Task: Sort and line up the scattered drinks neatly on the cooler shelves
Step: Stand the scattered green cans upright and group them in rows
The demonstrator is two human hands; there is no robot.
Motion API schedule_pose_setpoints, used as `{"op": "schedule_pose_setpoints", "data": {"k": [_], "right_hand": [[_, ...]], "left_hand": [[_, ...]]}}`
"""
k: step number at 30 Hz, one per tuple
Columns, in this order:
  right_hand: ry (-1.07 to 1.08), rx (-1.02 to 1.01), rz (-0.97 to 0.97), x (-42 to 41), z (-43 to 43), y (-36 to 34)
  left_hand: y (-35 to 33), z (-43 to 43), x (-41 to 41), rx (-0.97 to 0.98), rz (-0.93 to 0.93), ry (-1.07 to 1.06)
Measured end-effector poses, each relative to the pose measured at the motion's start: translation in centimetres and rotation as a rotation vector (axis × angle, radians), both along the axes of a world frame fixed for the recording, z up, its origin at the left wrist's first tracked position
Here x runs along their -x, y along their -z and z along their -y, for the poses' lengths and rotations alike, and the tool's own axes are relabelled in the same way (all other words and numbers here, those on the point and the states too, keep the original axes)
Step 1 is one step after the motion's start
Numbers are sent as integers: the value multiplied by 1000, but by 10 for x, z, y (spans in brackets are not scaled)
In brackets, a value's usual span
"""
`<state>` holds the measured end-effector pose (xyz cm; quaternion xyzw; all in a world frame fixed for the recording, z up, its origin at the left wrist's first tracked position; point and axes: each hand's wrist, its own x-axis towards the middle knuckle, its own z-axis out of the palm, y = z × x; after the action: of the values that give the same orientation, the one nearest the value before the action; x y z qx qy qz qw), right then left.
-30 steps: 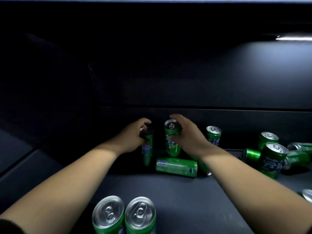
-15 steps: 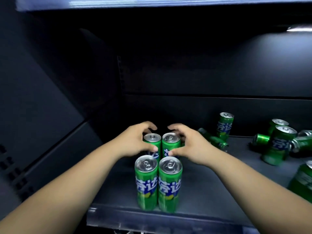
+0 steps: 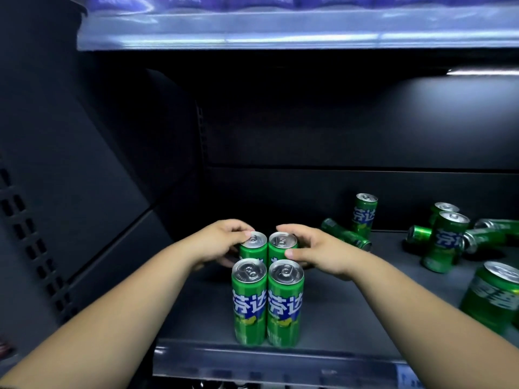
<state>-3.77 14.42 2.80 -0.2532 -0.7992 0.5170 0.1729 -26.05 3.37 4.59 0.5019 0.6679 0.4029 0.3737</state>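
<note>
Cans (image 3: 253, 246) stand gripped by left hand (image 3: 222, 242), right hand (image 3: 323, 252)

Four upright cans stood packed in a square near the shelf's (image 3: 351, 304) front lip: the front pair (image 3: 248, 301), with the rear left can (image 3: 254, 248) and rear right can (image 3: 280, 245) gripped by the left hand (image 3: 222, 242) and right hand (image 3: 317, 251), which closed off both flanks. Bare floor lay open rightward as far as the near right can (image 3: 494, 299) and a cluster of standing and toppled cans (image 3: 446, 242). A lying can (image 3: 346, 235) and a back upright can (image 3: 364, 216) blocked the rear. Left of the square, floor ran open to the side wall (image 3: 84, 164). Tall room was open under the upper shelf (image 3: 280, 37).
</note>
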Motion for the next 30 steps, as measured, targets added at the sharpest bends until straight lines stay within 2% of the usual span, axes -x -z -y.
{"op": "schedule_pose_setpoints", "data": {"k": [2, 5, 10, 18, 30], "right_hand": [[6, 75, -17, 2, 4, 0], [29, 55, -38, 3, 5, 2], [10, 97, -33, 2, 8, 0], [-16, 112, -39, 0, 8, -2], [-74, 106, -53, -6, 9, -2]], "left_hand": [[3, 1, -2, 3, 22, 4], [3, 1, -1, -9, 32, 19], [-3, 5, -5, 3, -66, 84], [-6, 9, -3, -75, -39, 251], [-2, 13, -3, -12, -62, 213]]}}
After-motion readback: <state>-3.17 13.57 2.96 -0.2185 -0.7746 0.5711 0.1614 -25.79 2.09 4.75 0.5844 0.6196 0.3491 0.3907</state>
